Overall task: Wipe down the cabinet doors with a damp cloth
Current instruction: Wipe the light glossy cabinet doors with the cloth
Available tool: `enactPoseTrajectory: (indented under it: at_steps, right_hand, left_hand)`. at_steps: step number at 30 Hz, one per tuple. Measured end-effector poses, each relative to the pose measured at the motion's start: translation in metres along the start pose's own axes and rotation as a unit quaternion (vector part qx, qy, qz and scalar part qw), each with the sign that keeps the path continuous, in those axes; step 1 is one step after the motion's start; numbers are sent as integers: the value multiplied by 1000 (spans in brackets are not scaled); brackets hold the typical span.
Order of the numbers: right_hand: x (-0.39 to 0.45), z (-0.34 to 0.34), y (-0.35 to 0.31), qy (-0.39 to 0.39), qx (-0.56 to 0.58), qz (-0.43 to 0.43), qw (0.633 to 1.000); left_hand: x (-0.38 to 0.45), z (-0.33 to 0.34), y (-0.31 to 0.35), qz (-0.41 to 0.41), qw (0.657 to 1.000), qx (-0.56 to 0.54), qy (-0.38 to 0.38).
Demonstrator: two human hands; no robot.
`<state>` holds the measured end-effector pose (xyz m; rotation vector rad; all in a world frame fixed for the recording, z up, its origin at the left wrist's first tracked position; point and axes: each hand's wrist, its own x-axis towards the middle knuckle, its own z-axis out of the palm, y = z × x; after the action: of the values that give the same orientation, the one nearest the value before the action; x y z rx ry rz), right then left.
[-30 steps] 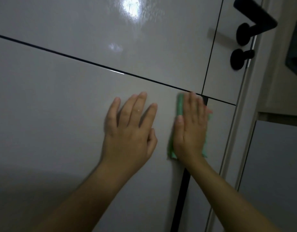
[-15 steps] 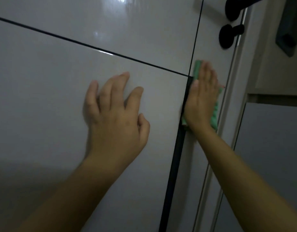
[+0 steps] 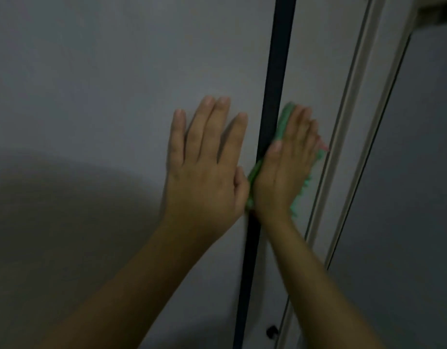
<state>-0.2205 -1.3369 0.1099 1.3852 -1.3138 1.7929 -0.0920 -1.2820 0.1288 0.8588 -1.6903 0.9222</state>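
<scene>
On the narrow right door (image 3: pixel 303 71), the right hand (image 3: pixel 282 172) lies flat over the green cloth (image 3: pixel 284 122), its fingers (image 3: pixel 299 127) straight and pressed together, thumb laid alongside; nothing pinched, the palm pressing the cloth against the panel. Motion blur softens the fingertips. Cloth edges show above the fingertips, along the thumb side by the dark gap (image 3: pixel 272 96), and as a frayed fringe below the little-finger side; a small pinkish corner sticks out at the right. The cloth's left edge overlaps the gap. Left hand (image 3: pixel 205 167) flat on the wide left door (image 3: pixel 104 84), fingers (image 3: pixel 199 129) straight and slightly spread, thumb tucked toward the gap, nearly touching the right hand's heel and the cloth; whether they actually touch cannot be told. Both forearms bare, running down to the lower frame edge. Right of the narrow door, a pale ribbed frame strip (image 3: pixel 348 122), then a darker grey panel (image 3: pixel 418 197). Small dark round fitting (image 3: pixel 272 331) low on the narrow door. Dim light; broad shadow over the lower left door.
</scene>
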Motion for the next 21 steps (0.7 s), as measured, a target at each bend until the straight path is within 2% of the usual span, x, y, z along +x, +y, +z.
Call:
enactPoseTrajectory:
  at_steps: [3, 5, 7, 10, 12, 13, 15, 17, 18, 19, 21]
  right_hand:
    - [-103, -1, 10, -80, -12, -44, 996]
    - [-140, -9, 34, -107, 9, -60, 992]
    - [-135, -13, 56, -88, 11, -34, 996]
    - [-106, -12, 71, -31, 2, 68, 997]
    - [-118, -4, 57, -13, 2, 136, 991]
    - [-136, 0, 46, -14, -19, 145, 989]
    - [-191, 5, 35, -49, -66, 95, 992]
    - [-231, -2, 47, -106, -64, 33, 992]
    - [-235, -8, 61, -119, -51, 30, 991]
    - [-230, -11, 75, -110, -45, 49, 992]
    - [-211, -15, 96, -57, -15, 151, 987]
  left_hand:
    - [-19, 8, 8, 7, 1000, -19, -2]
    - [-31, 10, 9, 4, 1000, -21, -18]
    - [-45, 11, 12, 5, 999, -15, -40]
    - [-59, 14, 18, 1, 998, -28, -56]
    - [-71, 21, 28, -3, 996, -44, -79]
    - [-77, 24, 33, -5, 995, -54, -89]
    - [-95, 30, 43, -10, 992, -60, -109]
    - [-111, 33, 47, -14, 990, -64, -125]
    - [-117, 33, 46, -13, 990, -65, -124]
    - [-121, 34, 45, -11, 990, -63, -124]
    - [-128, 34, 45, -6, 991, -48, -124]
